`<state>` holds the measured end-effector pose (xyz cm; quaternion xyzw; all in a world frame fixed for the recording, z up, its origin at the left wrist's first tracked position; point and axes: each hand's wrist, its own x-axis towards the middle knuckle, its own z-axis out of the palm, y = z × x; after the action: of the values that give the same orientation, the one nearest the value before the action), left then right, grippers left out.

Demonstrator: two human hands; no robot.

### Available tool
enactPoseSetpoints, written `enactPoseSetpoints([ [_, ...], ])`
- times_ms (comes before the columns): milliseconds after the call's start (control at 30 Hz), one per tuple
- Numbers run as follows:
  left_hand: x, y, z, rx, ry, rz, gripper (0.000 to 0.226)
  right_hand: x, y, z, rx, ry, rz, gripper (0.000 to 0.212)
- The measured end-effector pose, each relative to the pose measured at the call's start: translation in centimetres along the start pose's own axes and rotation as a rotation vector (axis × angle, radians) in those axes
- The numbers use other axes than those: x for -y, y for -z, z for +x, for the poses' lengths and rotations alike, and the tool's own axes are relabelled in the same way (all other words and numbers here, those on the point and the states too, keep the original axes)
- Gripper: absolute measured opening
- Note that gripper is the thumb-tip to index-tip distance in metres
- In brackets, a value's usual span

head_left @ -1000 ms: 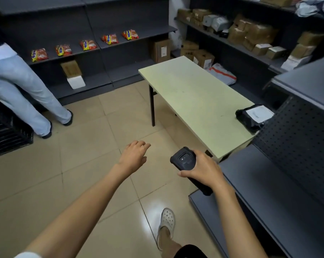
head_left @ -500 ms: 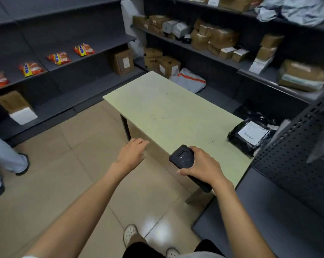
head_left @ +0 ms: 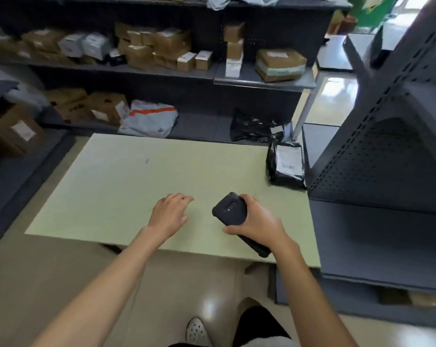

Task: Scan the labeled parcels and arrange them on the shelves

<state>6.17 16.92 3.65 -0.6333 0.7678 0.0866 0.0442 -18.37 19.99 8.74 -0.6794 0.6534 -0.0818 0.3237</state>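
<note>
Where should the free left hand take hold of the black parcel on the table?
Likely the black parcel's near short edge, reached from the left, since shelving crowds its right. It lies flat, label up, and looks soft, so pinching the edge keeps the label clear for the scanner.

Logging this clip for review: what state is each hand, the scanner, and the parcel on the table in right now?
Left hand: empty, fingers loosely curled, over the table.
Right hand: grips the scanner.
Scanner: held above the table, not pointed at the parcel.
Black parcel: lying flat at the table's far right corner, white label up, untouched.
Shelves: already hold boxes and bags.
</note>
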Motion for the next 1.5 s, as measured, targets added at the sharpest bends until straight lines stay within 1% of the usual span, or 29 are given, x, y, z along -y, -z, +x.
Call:
enactPoseSetpoints([
  [200,-1.9,0.4,9.0,0.046,-0.268,0.039,0.054,-2.9,0.4,1.2,-0.118,-0.256,0.06,0.074],
  [333,-4.9,-0.5,14.6,0.097,-0.398,0.057,0.056,-4.8,0.5,2.8,-0.168,-0.376,0.119,0.072],
  [467,-7.8,-1.8,20.7,0.137,-0.532,0.083,0.061,-6.7,1.0,6.6,-0.2,-0.483,0.169,0.069],
  [567,-9.8,-2.3,25.4,0.163,-0.62,0.112,0.067,-7.9,1.9,10.0,-0.225,-0.555,0.2,0.071],
  [733,-13.5,-2.1,33.5,0.127,-0.746,0.159,0.083,-10.3,4.5,15.7,-0.279,-0.626,0.203,0.08],
  [900,-18.3,-1.4,40.4,0.157,-0.884,0.265,0.091,-13.2,6.4,19.2,-0.325,-0.708,0.229,0.084],
  [1000,-21.0,-1.8,42.8,0.198,-0.993,0.367,0.091,-14.2,6.8,20.3,-0.328,-0.738,0.229,0.089],
  [1067,-22.5,-2.4,43.8,0.209,-1.05,0.434,0.096,-14.7,6.7,20.6,-0.331,-0.757,0.237,0.09],
  [1233,-25.1,-4.1,45.3,0.227,-1.159,0.526,0.107,-15.6,6.1,20.5,-0.358,-0.818,0.268,0.084],
  [1367,-24.7,-4.7,45.3,0.262,-1.163,0.582,0.108,-15.5,5.8,20.1,-0.364,-0.842,0.277,0.08],
  [1500,-21.9,-4.9,44.7,0.276,-1.136,0.591,0.121,-14.2,5.6,19.8,-0.348,-0.813,0.249,0.077],
])
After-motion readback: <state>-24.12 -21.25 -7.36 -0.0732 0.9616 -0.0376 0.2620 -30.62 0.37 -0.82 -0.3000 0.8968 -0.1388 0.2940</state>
